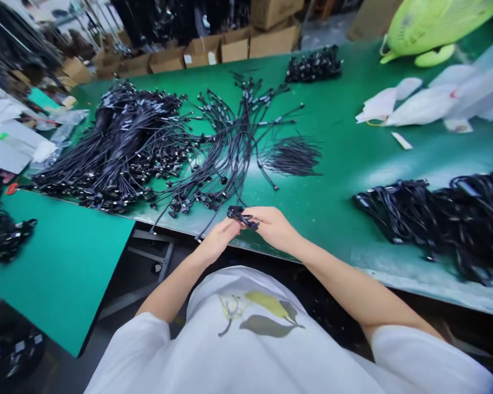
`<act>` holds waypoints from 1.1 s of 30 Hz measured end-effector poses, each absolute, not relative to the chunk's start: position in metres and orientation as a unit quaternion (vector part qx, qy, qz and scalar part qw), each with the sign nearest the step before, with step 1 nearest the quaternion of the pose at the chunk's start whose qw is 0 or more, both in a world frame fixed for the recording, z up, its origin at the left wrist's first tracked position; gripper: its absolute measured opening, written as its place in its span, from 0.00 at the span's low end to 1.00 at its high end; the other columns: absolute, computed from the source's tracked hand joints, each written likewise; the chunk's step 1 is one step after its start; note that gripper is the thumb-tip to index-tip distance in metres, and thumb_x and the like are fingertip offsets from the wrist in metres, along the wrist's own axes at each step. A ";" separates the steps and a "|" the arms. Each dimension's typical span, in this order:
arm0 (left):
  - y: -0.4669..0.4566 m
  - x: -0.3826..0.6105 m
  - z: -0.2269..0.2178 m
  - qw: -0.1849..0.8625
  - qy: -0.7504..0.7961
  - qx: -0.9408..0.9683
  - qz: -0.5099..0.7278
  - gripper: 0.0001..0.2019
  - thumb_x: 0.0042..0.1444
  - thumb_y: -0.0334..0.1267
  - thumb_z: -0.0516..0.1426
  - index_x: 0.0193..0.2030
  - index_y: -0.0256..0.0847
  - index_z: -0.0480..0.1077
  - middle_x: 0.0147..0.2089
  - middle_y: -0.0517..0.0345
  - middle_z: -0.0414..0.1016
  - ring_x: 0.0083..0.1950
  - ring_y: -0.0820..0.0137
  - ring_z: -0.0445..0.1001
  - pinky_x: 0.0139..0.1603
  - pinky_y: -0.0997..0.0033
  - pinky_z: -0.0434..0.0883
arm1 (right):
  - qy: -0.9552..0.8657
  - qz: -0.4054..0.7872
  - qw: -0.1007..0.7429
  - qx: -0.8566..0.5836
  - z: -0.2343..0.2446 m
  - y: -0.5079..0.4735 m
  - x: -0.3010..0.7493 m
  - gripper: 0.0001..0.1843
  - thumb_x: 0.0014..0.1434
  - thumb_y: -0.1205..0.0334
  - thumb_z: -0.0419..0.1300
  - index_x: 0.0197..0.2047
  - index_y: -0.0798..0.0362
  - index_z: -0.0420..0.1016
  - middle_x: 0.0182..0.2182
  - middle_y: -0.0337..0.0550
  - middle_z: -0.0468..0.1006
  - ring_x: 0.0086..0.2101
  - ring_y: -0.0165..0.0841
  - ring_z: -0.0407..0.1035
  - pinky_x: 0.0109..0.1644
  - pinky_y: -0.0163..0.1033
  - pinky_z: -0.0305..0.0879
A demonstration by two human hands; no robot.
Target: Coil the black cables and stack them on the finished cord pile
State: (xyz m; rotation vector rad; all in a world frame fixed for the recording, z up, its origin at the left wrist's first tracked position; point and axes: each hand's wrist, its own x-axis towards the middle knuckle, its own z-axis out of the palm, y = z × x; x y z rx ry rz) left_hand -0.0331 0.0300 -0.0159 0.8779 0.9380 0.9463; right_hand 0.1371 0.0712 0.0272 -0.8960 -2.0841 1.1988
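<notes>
Close to my body, over the table's front edge, both hands are closed on a small folded bundle of black cable [242, 217]. My left hand [221, 238] grips it from the left and below. From the right, my right hand [273, 225] pinches it; the fingertips are partly hidden. Just beyond lies a loose spread of black cables [240, 131] with connectors at their ends. A small heap of thin black ties [294, 156] rests to the right of that spread.
A big pile of black cables [127, 137] covers the left of the green table [332, 142]. Folded cable bundles [427, 219] lie at right, more bundles [314, 64] at the back. A green fan [439, 24] and plastic bags [431, 98] stand far right; cardboard boxes [203, 52] line the back.
</notes>
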 end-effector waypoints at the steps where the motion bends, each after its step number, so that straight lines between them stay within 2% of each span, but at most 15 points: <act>1: 0.030 -0.033 -0.012 0.724 0.399 0.371 0.423 0.28 0.52 0.62 0.60 0.41 0.35 0.77 0.47 0.46 0.74 0.50 0.63 0.70 0.50 0.67 0.65 | -0.791 0.433 0.285 -0.324 0.024 0.069 0.138 0.16 0.65 0.62 0.49 0.28 0.57 0.70 0.29 0.41 0.74 0.31 0.29 0.66 0.37 0.32 0.57; 4: 0.028 -0.031 -0.001 0.773 0.361 0.318 0.414 0.26 0.57 0.57 0.59 0.50 0.37 0.75 0.56 0.45 0.72 0.59 0.58 0.68 0.58 0.61 0.63 | -0.859 0.320 0.254 -0.310 0.012 0.064 0.141 0.17 0.66 0.63 0.47 0.28 0.57 0.70 0.29 0.44 0.74 0.33 0.31 0.65 0.38 0.35 0.56; 7: 0.029 -0.025 0.004 0.748 0.374 0.340 0.431 0.20 0.56 0.50 0.62 0.49 0.36 0.75 0.57 0.45 0.71 0.60 0.59 0.68 0.59 0.63 0.64 | -0.856 0.326 0.214 -0.339 0.004 0.061 0.145 0.18 0.66 0.61 0.47 0.30 0.56 0.72 0.30 0.44 0.75 0.33 0.32 0.66 0.38 0.35 0.57; 10: 0.035 -0.018 0.005 0.711 0.377 0.332 0.491 0.18 0.56 0.51 0.61 0.41 0.35 0.73 0.47 0.47 0.75 0.50 0.64 0.73 0.49 0.67 0.69 | -0.801 0.413 0.177 -0.396 0.006 0.063 0.153 0.18 0.66 0.58 0.48 0.32 0.55 0.75 0.31 0.43 0.76 0.31 0.32 0.68 0.37 0.35 0.59; 12: 0.041 -0.014 0.005 0.686 0.385 0.306 0.536 0.18 0.56 0.52 0.61 0.39 0.36 0.70 0.34 0.55 0.72 0.37 0.72 0.73 0.39 0.73 0.70 | -0.781 0.412 0.189 -0.429 0.011 0.065 0.159 0.18 0.67 0.55 0.49 0.35 0.54 0.76 0.34 0.43 0.77 0.35 0.33 0.70 0.40 0.36 0.60; 14: 0.046 -0.012 0.004 0.674 0.398 0.287 0.552 0.18 0.57 0.51 0.61 0.40 0.37 0.67 0.24 0.64 0.62 0.24 0.79 0.63 0.26 0.79 0.63 | -0.759 0.386 0.246 -0.462 0.016 0.067 0.162 0.17 0.67 0.54 0.50 0.39 0.53 0.76 0.37 0.44 0.76 0.38 0.33 0.70 0.43 0.38 0.61; 17: 0.049 -0.005 -0.004 0.682 0.425 0.318 0.503 0.18 0.59 0.51 0.58 0.47 0.38 0.65 0.22 0.69 0.51 0.18 0.81 0.48 0.17 0.81 0.50 | -0.689 0.423 0.345 -0.478 0.018 0.072 0.160 0.18 0.63 0.51 0.55 0.50 0.53 0.72 0.44 0.46 0.74 0.42 0.34 0.69 0.46 0.39 0.64; 19: 0.047 0.000 -0.010 0.666 0.452 0.391 0.447 0.19 0.61 0.51 0.56 0.49 0.38 0.65 0.22 0.68 0.53 0.18 0.80 0.50 0.17 0.80 0.51 | -0.644 0.484 0.368 -0.465 0.016 0.074 0.154 0.22 0.61 0.52 0.57 0.55 0.54 0.67 0.47 0.47 0.74 0.45 0.35 0.70 0.50 0.41 0.66; 21: 0.044 0.005 -0.015 0.639 0.467 0.466 0.396 0.18 0.63 0.51 0.54 0.46 0.37 0.65 0.22 0.67 0.56 0.19 0.79 0.55 0.20 0.78 0.57 | -0.601 0.542 0.376 -0.452 0.015 0.076 0.148 0.20 0.61 0.53 0.56 0.54 0.54 0.66 0.46 0.47 0.75 0.45 0.35 0.71 0.51 0.42 0.67; 24: 0.040 0.008 -0.017 0.631 0.447 0.519 0.364 0.16 0.64 0.49 0.52 0.43 0.35 0.66 0.29 0.60 0.66 0.29 0.76 0.67 0.34 0.75 0.67 | -0.515 0.603 0.411 -0.450 0.014 0.077 0.144 0.18 0.63 0.52 0.54 0.51 0.54 0.63 0.42 0.46 0.76 0.42 0.34 0.73 0.37 0.37 0.70; 26: 0.040 0.008 -0.017 0.644 0.437 0.518 0.353 0.17 0.65 0.50 0.52 0.42 0.34 0.66 0.31 0.58 0.68 0.32 0.75 0.68 0.39 0.74 0.67 | -0.456 0.634 0.435 -0.448 0.012 0.077 0.144 0.21 0.61 0.51 0.57 0.52 0.53 0.61 0.42 0.47 0.74 0.41 0.35 0.73 0.27 0.31 0.65; 28: 0.040 0.009 -0.020 0.657 0.443 0.495 0.356 0.19 0.65 0.52 0.50 0.39 0.34 0.66 0.26 0.61 0.64 0.27 0.76 0.64 0.33 0.74 0.65 | -0.406 0.670 0.458 -0.419 0.005 0.073 0.144 0.30 0.57 0.50 0.62 0.57 0.51 0.56 0.44 0.47 0.74 0.41 0.36 0.73 0.23 0.29 0.61; 30: 0.041 0.011 -0.025 0.659 0.458 0.467 0.372 0.21 0.64 0.55 0.50 0.38 0.35 0.66 0.22 0.63 0.60 0.23 0.76 0.59 0.29 0.74 0.62 | -0.384 0.715 0.451 -0.372 -0.005 0.067 0.144 0.38 0.54 0.49 0.64 0.61 0.50 0.51 0.45 0.48 0.74 0.35 0.33 0.73 0.23 0.31 0.62; 32: 0.042 0.014 -0.030 0.666 0.463 0.469 0.349 0.23 0.63 0.57 0.51 0.42 0.34 0.69 0.25 0.60 0.65 0.27 0.74 0.65 0.33 0.73 0.66 | -0.404 0.740 0.406 -0.352 -0.017 0.060 0.149 0.34 0.55 0.46 0.62 0.58 0.55 0.57 0.39 0.46 0.75 0.25 0.28 0.68 0.24 0.33 0.62; 33: 0.043 0.014 -0.031 0.670 0.459 0.489 0.319 0.24 0.63 0.57 0.51 0.45 0.34 0.70 0.29 0.56 0.70 0.32 0.71 0.69 0.38 0.71 0.68 | -0.421 0.733 0.392 -0.363 -0.021 0.057 0.155 0.29 0.57 0.44 0.59 0.52 0.57 0.63 0.35 0.45 0.74 0.22 0.27 0.65 0.26 0.34 0.61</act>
